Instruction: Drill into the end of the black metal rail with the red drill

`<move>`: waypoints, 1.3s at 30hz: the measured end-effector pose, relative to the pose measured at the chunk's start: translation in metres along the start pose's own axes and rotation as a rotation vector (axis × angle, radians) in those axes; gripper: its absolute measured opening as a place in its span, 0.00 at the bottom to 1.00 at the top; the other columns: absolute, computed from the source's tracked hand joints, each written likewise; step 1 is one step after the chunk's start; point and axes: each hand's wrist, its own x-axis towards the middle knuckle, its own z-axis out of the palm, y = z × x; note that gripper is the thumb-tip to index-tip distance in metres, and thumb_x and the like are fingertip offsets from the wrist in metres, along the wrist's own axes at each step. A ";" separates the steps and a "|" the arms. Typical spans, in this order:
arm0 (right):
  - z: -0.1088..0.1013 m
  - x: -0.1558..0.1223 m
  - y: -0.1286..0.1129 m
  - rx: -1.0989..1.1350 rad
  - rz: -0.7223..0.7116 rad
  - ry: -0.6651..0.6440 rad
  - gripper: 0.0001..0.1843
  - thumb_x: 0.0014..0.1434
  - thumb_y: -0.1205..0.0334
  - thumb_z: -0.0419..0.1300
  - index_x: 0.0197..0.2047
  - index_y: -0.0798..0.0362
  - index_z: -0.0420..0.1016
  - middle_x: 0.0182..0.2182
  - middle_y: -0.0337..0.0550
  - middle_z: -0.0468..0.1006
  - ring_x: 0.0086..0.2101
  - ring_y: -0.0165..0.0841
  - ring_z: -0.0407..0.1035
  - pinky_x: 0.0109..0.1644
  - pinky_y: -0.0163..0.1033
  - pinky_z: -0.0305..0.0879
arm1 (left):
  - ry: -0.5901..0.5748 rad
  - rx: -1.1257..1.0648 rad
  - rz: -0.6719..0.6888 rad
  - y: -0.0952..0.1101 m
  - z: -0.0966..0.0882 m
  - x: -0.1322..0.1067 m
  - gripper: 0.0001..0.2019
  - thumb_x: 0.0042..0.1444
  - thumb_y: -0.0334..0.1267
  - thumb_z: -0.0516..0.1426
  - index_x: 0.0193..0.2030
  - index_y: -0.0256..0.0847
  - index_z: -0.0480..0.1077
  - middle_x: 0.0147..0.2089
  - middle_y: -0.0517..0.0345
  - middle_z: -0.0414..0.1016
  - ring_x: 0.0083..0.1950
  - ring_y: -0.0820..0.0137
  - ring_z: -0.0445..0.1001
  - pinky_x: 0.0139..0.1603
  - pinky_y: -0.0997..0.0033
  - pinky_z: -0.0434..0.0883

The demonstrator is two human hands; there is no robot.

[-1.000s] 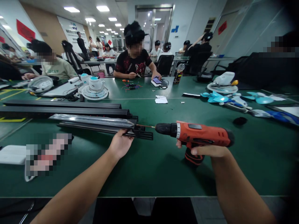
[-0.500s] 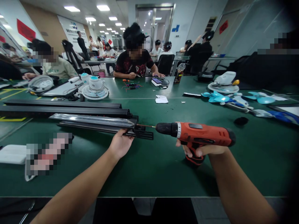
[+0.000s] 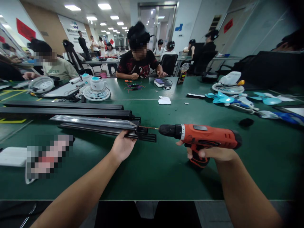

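Note:
My right hand is wrapped round the grip of an orange and black cordless drill. The drill lies level, with its thin bit pointing left into the end of a long black metal rail. My left hand is closed on the near side of that rail, close to its right end. A silvery strip lies along the rail's top. The rail rests on the green table.
Two more long black rails lie behind the held one. A white object sits at the near left. Small white fans, blue fan blades and paper scraps lie farther back. Several people sit at the far side.
The drill and my right hand have drifted slightly to the right, and the view shifted a little. My left hand keeps its hold on the rail.

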 end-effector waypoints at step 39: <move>0.010 -0.001 0.001 -0.119 0.086 0.083 0.16 0.74 0.55 0.75 0.60 0.52 0.91 0.34 0.46 0.87 0.26 0.31 0.74 0.31 0.35 0.82 | 0.034 -0.020 -0.024 0.002 0.006 -0.004 0.17 0.70 0.28 0.57 0.56 0.40 0.86 0.47 0.51 0.90 0.48 0.62 0.86 0.58 0.64 0.81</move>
